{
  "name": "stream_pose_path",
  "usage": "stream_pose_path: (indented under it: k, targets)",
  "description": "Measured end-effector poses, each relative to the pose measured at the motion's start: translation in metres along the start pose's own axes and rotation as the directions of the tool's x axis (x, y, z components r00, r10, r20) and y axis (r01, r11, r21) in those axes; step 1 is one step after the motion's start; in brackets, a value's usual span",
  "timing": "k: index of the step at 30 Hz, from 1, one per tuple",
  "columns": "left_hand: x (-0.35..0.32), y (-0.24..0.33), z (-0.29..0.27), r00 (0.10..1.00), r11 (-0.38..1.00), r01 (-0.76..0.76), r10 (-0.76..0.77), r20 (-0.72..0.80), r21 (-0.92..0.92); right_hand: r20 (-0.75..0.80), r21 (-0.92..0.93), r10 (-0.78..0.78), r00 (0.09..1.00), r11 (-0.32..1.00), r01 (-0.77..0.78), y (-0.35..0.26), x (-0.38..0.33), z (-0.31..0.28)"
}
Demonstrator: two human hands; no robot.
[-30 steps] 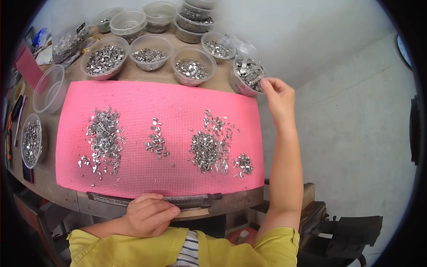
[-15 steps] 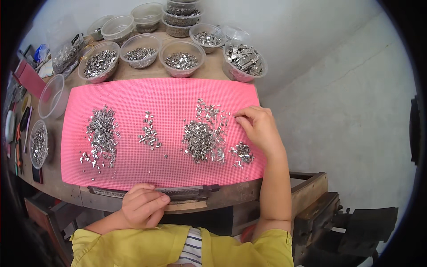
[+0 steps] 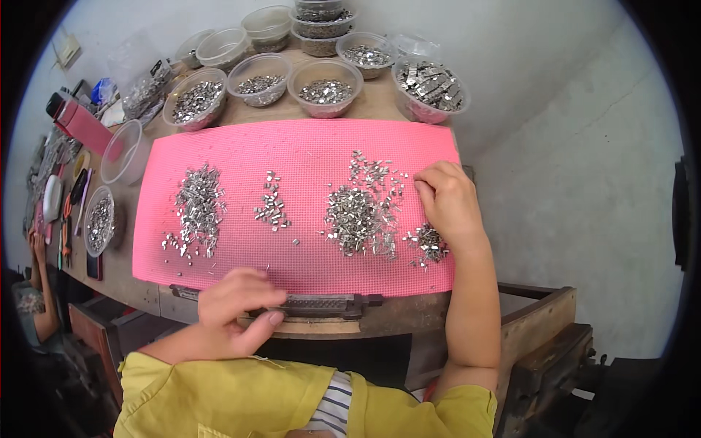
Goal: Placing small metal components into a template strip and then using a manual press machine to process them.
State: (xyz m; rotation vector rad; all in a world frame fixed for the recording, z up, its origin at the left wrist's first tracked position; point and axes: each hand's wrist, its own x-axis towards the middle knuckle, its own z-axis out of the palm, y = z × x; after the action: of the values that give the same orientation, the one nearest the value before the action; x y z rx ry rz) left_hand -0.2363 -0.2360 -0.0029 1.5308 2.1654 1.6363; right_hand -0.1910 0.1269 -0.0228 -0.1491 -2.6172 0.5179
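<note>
A pink textured mat (image 3: 307,139) carries small silvery metal pieces in separate heaps. My right hand (image 3: 449,201) rests at the mat's right edge, fingers curled in and closed; whatever they hold, if anything, is hidden. Just below it lies a small heap (image 3: 429,244), and to its left a larger heap (image 3: 352,219) with loose pieces strewn around. My left hand (image 3: 241,310) is over a dark slotted bar (image 3: 325,305) along the mat's near edge, thumb spread from the fingers, nothing seen in it. Farther left are a sparse group (image 3: 272,203) and a long heap (image 3: 198,204).
Clear tubs of metal pieces (image 3: 325,91) line the far side, some stacked. A tub of flat strips (image 3: 431,87) stands far right. At left are an empty tub (image 3: 123,157), a filled one (image 3: 100,225), a pink bottle (image 3: 84,124) and another person's hands (image 3: 36,244).
The view has swung left, bringing another person's hands into sight. My left hand has opened, its thumb moving away from the fingers. My right hand stays closed near the mat's right edge.
</note>
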Motion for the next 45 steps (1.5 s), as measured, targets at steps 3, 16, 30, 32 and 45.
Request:
stream_pose_path:
  k: [3, 16, 30, 32, 45]
  targets:
    - [0.054, -0.003, -0.002, 0.991, 0.995, 0.02, -0.032, 0.132, 0.095, -0.016, -0.027, 0.002, 1.0, 1.0, -0.003, 0.006, -0.002, 0.002]
    - [0.171, -0.128, 0.044, 0.842, 0.778, -0.412, 0.125, 0.526, 0.475, -0.034, -0.105, -0.013, 0.999, 0.994, 0.009, 0.005, -0.003, 0.012]
    - [0.15, -0.116, 0.0, 0.945, 0.91, -0.068, -0.073, 0.32, 0.409, -0.009, 0.037, 0.044, 0.999, 0.998, -0.043, 0.004, -0.006, 0.005]
    - [0.155, -0.115, 0.006, 0.942, 0.925, -0.001, -0.127, 0.31, 0.379, -0.006, 0.063, 0.065, 0.998, 0.996, -0.065, 0.003, -0.005, 0.003]
    - [0.164, -0.113, 0.026, 0.922, 0.792, -0.222, -0.019, 0.387, 0.569, 0.119, 0.455, 0.22, 0.968, 0.855, -0.25, 0.017, -0.007, -0.004]
